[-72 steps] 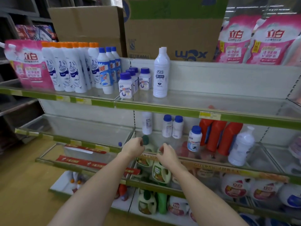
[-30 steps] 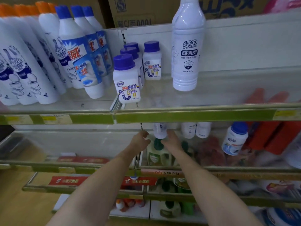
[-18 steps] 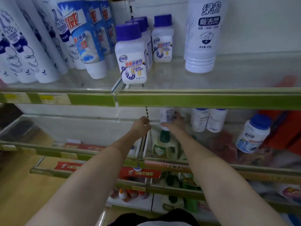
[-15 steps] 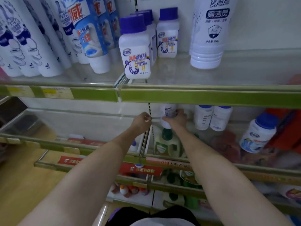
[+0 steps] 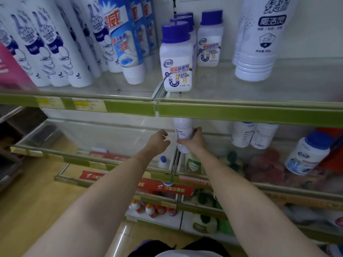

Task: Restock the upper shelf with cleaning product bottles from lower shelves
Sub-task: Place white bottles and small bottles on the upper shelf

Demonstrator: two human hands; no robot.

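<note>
Right hand (image 5: 194, 140) grips one white bottle (image 5: 182, 132), upright, long axis vertical, top hidden behind the upper shelf (image 5: 241, 113). Left hand (image 5: 157, 140), at its nine o'clock, is loosely curled, empty. Two capped bottles (image 5: 254, 134) stand at three o'clock.

The right hand (image 5: 194, 140) has reached in under the upper shelf (image 5: 241, 113) and now grips a white bottle (image 5: 182, 134) on the second shelf. The left hand (image 5: 157, 140) came forward too and is now just beside this bottle, fingers loosely curled.
</note>
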